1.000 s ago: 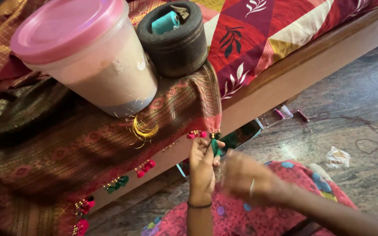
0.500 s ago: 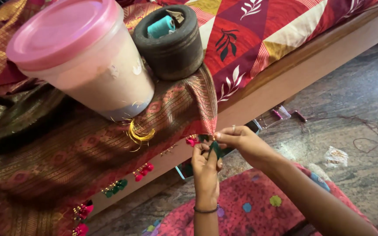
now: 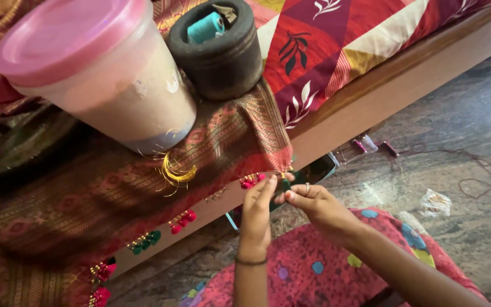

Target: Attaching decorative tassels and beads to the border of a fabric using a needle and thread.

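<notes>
A maroon and gold woven cloth (image 3: pixel 115 210) hangs over the bed's edge, with small red and green tassels (image 3: pixel 183 220) along its border. My left hand (image 3: pixel 257 213) reaches up and pinches the border beside a pink tassel (image 3: pixel 251 181). My right hand (image 3: pixel 316 206), with a ring on one finger, pinches a small dark green tassel (image 3: pixel 286 185) at the same spot. The fingertips of both hands meet at the cloth's corner. A loose bundle of gold thread (image 3: pixel 174 170) lies on the cloth above.
A large plastic tub with a pink lid (image 3: pixel 95 74) and a dark round holder with a teal thread spool (image 3: pixel 217 48) stand on the cloth. The wooden bed frame (image 3: pixel 404 79) runs diagonally. Thread bits and a small packet (image 3: pixel 434 203) lie on the stone floor. Pink patterned fabric (image 3: pixel 336 267) covers my lap.
My right hand has moved up from my lap to the cloth's edge and joined my left hand at the tassel. The view has shifted slightly.
</notes>
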